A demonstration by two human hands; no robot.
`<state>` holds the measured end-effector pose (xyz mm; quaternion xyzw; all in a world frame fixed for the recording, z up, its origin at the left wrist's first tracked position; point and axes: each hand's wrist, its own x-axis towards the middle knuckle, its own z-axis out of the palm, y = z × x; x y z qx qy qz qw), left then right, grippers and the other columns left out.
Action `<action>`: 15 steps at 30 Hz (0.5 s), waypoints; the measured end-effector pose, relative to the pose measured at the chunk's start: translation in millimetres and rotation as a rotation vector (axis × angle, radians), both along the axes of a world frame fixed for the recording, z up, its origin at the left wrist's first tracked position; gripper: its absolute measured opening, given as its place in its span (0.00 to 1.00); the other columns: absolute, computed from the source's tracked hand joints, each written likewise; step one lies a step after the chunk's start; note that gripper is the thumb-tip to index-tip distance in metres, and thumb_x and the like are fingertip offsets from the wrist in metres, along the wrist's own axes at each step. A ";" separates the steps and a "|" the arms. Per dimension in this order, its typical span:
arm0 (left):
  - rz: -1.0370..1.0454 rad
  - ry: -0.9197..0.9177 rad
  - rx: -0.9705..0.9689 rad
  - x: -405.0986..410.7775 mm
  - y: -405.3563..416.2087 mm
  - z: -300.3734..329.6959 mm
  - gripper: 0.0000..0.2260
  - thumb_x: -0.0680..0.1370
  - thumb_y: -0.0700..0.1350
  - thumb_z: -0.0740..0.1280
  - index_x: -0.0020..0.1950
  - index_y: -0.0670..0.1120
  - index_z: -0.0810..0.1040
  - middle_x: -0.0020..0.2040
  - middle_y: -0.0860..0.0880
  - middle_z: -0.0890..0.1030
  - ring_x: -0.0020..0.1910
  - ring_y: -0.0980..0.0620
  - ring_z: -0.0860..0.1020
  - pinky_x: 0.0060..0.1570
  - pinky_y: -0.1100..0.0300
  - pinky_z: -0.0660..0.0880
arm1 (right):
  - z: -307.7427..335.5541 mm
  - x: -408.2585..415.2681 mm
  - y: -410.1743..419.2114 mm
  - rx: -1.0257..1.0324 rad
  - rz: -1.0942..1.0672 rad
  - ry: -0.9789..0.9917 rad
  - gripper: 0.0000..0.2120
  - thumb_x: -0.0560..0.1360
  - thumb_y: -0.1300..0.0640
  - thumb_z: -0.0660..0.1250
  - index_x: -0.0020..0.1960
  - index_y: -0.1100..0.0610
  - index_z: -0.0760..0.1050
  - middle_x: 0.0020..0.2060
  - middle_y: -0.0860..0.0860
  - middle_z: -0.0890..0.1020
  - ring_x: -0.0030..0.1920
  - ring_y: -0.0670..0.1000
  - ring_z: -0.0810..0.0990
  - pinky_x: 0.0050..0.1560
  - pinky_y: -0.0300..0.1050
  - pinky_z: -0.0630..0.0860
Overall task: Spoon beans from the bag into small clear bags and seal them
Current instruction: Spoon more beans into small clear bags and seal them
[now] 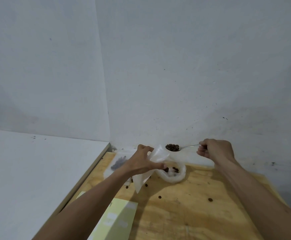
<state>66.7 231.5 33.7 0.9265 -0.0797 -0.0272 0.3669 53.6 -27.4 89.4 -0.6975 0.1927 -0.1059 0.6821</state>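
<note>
Yellow paper (117,220) low in frame; right hand (215,150) pinches heaped spoon (173,147), left hand (143,161) grips small clear bag (145,177); tilting could spill beans (172,147)

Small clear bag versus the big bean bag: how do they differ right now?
The small clear bag is held up off the wooden table by the left hand; the big bean bag sits on it. The small bag looks empty; the big one holds beans. Both are translucent plastic.

Dim, even light, soft shadows under the arms, wide-angle bending at edges.
</note>
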 end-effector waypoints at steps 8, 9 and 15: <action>-0.047 -0.032 0.042 -1.1 -12.5 0.8 0.44 0.66 0.66 0.77 0.74 0.47 0.67 0.72 0.51 0.62 0.64 0.53 0.71 0.63 0.57 0.73 | 12.5 -9.3 27.2 -0.354 0.150 -0.122 0.08 0.76 0.61 0.68 0.41 0.61 0.83 0.32 0.54 0.86 0.31 0.49 0.86 0.42 0.42 0.82; -0.045 -0.028 0.040 -0.1 -12.7 1.5 0.44 0.66 0.66 0.77 0.74 0.47 0.68 0.72 0.51 0.62 0.64 0.53 0.71 0.62 0.58 0.72 | 14.1 -12.4 29.9 -0.420 0.169 -0.163 0.08 0.77 0.60 0.67 0.42 0.59 0.84 0.33 0.52 0.86 0.31 0.46 0.86 0.39 0.39 0.79; 0.034 0.115 -0.005 5.1 -8.7 4.7 0.41 0.60 0.67 0.79 0.68 0.50 0.75 0.68 0.50 0.67 0.60 0.50 0.75 0.58 0.56 0.76 | 20.6 -21.0 26.3 -0.559 0.104 -0.345 0.10 0.80 0.60 0.64 0.44 0.57 0.83 0.34 0.51 0.85 0.34 0.49 0.86 0.40 0.44 0.83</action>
